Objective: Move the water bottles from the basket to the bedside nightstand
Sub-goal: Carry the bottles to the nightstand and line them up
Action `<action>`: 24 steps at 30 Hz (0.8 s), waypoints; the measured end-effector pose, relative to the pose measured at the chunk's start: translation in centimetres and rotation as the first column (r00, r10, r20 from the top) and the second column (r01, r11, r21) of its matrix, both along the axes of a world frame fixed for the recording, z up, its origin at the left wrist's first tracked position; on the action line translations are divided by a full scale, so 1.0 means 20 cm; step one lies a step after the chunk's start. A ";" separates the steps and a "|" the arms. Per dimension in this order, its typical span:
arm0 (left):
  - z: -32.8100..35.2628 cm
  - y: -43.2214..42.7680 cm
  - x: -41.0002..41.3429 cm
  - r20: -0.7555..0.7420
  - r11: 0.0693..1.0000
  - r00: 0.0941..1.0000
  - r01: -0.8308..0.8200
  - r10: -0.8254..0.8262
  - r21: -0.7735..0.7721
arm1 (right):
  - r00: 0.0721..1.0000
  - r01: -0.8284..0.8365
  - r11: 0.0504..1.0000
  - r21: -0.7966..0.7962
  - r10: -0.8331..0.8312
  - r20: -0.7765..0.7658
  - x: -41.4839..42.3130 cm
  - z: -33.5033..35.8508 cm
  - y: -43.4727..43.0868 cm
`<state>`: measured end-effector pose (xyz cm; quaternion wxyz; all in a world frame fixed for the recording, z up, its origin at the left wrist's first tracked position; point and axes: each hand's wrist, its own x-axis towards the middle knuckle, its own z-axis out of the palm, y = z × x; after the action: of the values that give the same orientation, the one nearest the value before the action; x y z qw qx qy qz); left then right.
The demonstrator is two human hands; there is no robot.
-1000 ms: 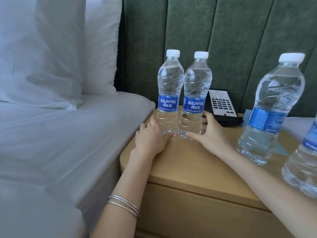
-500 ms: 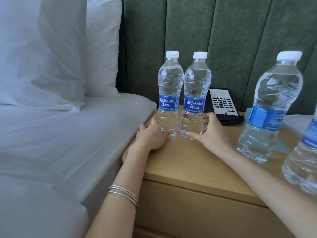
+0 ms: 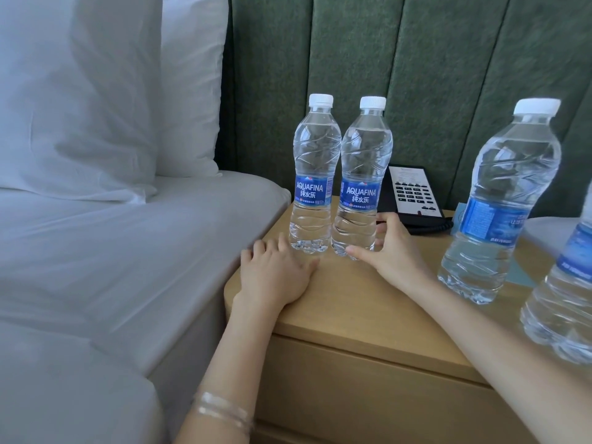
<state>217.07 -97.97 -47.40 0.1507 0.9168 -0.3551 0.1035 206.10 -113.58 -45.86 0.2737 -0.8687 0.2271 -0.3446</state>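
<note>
Water bottles, four in view, stand upright on the wooden nightstand (image 3: 352, 309), all clear with white caps and blue labels. At far left, a white bed (image 3: 128, 251) with pillows (image 3: 80, 100) touches the nightstand's left edge, and a green padded headboard (image 3: 432, 75) runs behind.

The left hand (image 3: 275, 274), with thin bangles (image 3: 221, 408) on its wrist, lies flat and relaxed on the nightstand's left edge. It grasps nothing, and its thumb sits just in front of the base of the left bottle (image 3: 315, 174). That bottle stands near the back left corner, and its label reads "AQUAFINA" over the characters 纯水乐. The second bottle (image 3: 363, 174) stands touching it on the right and carries the same wording; the smaller print is too fine to read.

The right hand (image 3: 394, 251) cups the base of the second bottle, with its thumb in front and its fingers curled round the far side. Behind the hand, a black phone (image 3: 413, 193) with a white keypad panel sits at the back edge.

The third bottle (image 3: 499, 203) stands well apart to the right, nearer the front edge, its label blurred and unreadable. The fourth bottle (image 3: 563, 315) is cut off by the right border.
</note>
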 end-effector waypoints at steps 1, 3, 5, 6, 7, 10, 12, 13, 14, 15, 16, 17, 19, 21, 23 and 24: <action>-0.01 0.02 -0.02 0.003 1.000 1.000 0.016 -0.016 0.015 | 1.000 -0.002 1.000 -0.003 0.002 0.001 0.00 0.00 0.00; -0.02 0.04 -0.04 -0.023 0.998 0.999 0.047 -0.046 0.040 | 1.000 -0.005 1.000 0.002 0.005 0.000 0.00 0.00 0.00; 0.00 0.05 -0.04 -0.032 0.997 0.998 0.057 -0.056 0.051 | 1.000 -0.010 1.000 0.025 0.010 -0.009 0.00 0.00 0.00; 0.00 0.05 -0.04 -0.031 0.997 0.998 0.061 -0.060 0.048 | 1.000 -0.012 0.999 0.036 0.013 -0.013 0.00 0.00 0.00; 0.01 0.05 -0.05 -0.032 0.997 0.997 0.069 -0.068 0.042 | 1.000 -0.015 0.999 0.045 0.015 -0.018 0.00 0.00 -0.01; -0.01 0.06 -0.05 -0.019 0.990 0.990 0.143 -0.143 -0.008 | 0.999 -0.018 0.998 0.062 0.020 -0.030 0.00 -0.01 -0.01; -0.01 0.07 -0.04 -0.018 0.979 0.980 0.199 -0.200 -0.032 | 0.999 -0.020 0.997 0.071 0.022 -0.030 0.00 -0.01 -0.02; -0.01 0.07 -0.04 -0.028 0.976 0.976 0.216 -0.217 -0.022 | 0.999 -0.021 0.997 0.073 0.023 -0.031 0.00 -0.01 -0.02; -0.01 0.07 -0.04 -0.039 0.974 0.973 0.228 -0.228 -0.002 | 0.999 -0.024 0.997 0.075 0.027 -0.030 0.00 -0.02 -0.02; -0.01 0.07 -0.04 -0.048 0.972 0.972 0.233 -0.232 0.019 | 0.999 -0.030 0.996 0.079 0.032 -0.025 0.00 -0.02 -0.02; -0.01 0.06 -0.04 -0.053 0.972 0.972 0.232 -0.230 0.038 | 0.999 -0.036 0.996 0.084 0.037 -0.018 0.00 -0.02 -0.01; -0.01 0.06 -0.04 -0.056 0.973 0.974 0.224 -0.222 0.054 | 0.999 -0.039 0.995 0.086 0.040 -0.013 0.00 -0.02 -0.01; -0.01 0.06 -0.04 -0.061 0.976 0.978 0.202 -0.198 0.082 | 0.999 -0.037 0.996 0.082 0.038 -0.013 0.00 -0.02 -0.01; -0.01 0.05 -0.04 -0.065 0.977 0.981 0.187 -0.181 0.104 | 0.999 -0.032 0.997 0.068 0.034 -0.020 0.00 -0.02 -0.02; -0.01 0.05 -0.04 -0.069 0.976 0.982 0.182 -0.174 0.121 | 0.999 -0.034 0.998 0.060 0.036 -0.025 0.00 -0.02 -0.01; -0.01 0.05 -0.04 -0.070 0.976 0.983 0.180 -0.172 0.126 | 0.999 -0.035 0.998 0.058 0.037 -0.027 0.00 -0.02 -0.01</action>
<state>216.25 -96.97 -47.50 0.1086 0.8923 -0.4365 0.0392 206.01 -113.83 -46.33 0.3016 -0.8692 0.2252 -0.3207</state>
